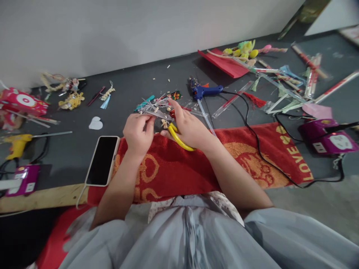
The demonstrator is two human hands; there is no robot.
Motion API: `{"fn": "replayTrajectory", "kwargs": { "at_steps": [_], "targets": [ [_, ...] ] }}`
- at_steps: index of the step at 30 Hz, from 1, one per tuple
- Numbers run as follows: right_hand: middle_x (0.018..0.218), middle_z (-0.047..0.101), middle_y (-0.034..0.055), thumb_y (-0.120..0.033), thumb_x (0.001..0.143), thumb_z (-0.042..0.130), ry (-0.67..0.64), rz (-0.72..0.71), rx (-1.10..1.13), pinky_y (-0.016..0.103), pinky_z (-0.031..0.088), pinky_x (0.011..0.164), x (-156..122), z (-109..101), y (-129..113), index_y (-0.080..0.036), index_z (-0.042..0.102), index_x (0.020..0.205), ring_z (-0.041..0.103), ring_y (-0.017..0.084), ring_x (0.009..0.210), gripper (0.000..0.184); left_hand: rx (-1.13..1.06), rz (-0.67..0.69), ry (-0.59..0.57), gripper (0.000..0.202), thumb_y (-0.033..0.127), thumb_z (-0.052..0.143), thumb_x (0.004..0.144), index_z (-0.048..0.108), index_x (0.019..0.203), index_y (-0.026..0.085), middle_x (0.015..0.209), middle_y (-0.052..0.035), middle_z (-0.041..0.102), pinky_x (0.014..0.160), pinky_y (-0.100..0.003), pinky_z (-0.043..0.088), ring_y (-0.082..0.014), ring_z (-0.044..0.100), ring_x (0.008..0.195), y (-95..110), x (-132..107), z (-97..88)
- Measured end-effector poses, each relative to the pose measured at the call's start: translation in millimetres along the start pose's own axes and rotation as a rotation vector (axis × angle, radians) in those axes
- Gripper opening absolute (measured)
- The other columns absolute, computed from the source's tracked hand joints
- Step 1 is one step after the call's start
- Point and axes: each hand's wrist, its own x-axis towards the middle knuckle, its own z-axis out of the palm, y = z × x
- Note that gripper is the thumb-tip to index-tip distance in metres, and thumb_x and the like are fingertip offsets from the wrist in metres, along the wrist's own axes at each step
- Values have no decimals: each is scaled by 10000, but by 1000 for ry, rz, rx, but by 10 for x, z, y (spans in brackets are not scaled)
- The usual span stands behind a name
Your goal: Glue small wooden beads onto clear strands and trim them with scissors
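Observation:
My right hand (189,127) is wrapped round yellow-handled scissors (183,143), its index finger stretched forward. Their flat silvery blade points left, toward my left hand. With thumb and index finger pressed together, my left hand (139,132) pinches something small by the blade's tip; the fingers hide what it is. Just beyond both hands lies a spread of thin white wire-like strands (153,106). A teal tool (147,102) lies beside the strands. Small beige pieces (164,123) sit under the scissors, near the towel's edge.
A red towel (182,168) lies under my forearms. To its left is a phone (102,160); beyond it, a white heart-shaped piece (95,123). A blue glue gun (207,90) trails a black cord over the towel to a purple power box (327,138). A yellow glue gun (18,144) lies far left.

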Motion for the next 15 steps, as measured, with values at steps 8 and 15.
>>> {"fn": "replayTrajectory", "kwargs": {
  "at_steps": [8, 15],
  "targets": [
    [1331, 535, 246, -713, 835, 390, -32, 10, 20, 493, 456, 976, 2, -18, 1, -61, 211, 1457, 546, 347, 1217, 919, -34, 37, -15, 158, 322, 561, 856, 669, 838, 209, 814, -50, 684, 818, -336, 473, -185, 617, 844, -6, -16, 18],
    [1272, 577, 233, -674, 846, 416, -39, 20, 53, 462, 466, 953, -2, -29, 16, -70, 229, 1454, 575, 326, 1165, 877, -28, 28, -55, 167, 318, 544, 868, 669, 857, 208, 833, -52, 688, 836, -338, 466, -189, 613, 860, -4, -15, 20]
  ]
}}
